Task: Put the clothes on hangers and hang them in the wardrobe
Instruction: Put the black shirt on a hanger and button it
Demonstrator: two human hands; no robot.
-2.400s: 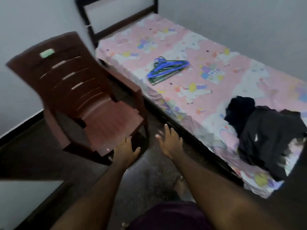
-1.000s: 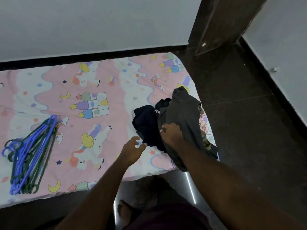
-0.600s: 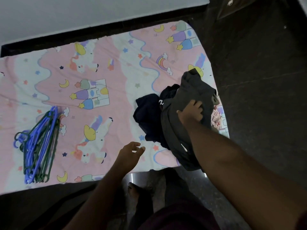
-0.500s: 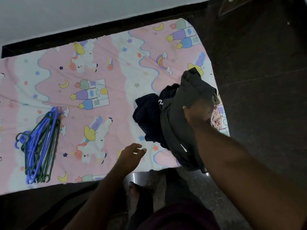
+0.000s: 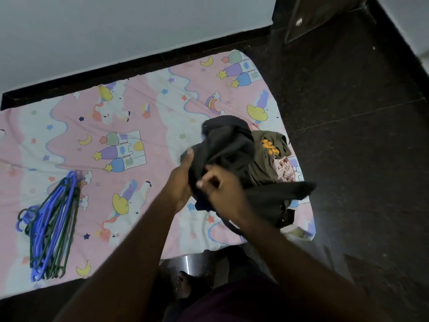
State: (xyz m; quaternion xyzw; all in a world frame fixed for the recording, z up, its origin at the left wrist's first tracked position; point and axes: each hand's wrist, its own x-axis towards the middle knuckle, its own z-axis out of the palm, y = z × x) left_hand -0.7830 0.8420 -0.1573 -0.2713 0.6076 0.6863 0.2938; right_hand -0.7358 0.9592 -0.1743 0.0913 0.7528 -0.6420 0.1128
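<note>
A dark grey garment (image 5: 228, 145) is bunched up above the right end of the bed. My left hand (image 5: 180, 180) grips its left side, thumb on top. My right hand (image 5: 219, 190) pinches the cloth just beside it. Under and to the right lies the rest of the pile: an olive shirt with a yellow print (image 5: 270, 145) and a pink striped piece (image 5: 285, 171). A bundle of blue and green hangers (image 5: 50, 225) lies on the left of the bed, far from both hands.
The bed (image 5: 104, 135) has a pink cartoon sheet and stands against a white wall. Dark floor (image 5: 362, 159) runs along its right end. A dark wooden door or wardrobe panel (image 5: 308, 17) stands at the top right. My foot (image 5: 184, 283) is by the bed's near edge.
My left hand has come over from the bare sheet and taken hold of the dark garment beside my right hand. The garment is now lifted off the pile, uncovering the olive shirt.
</note>
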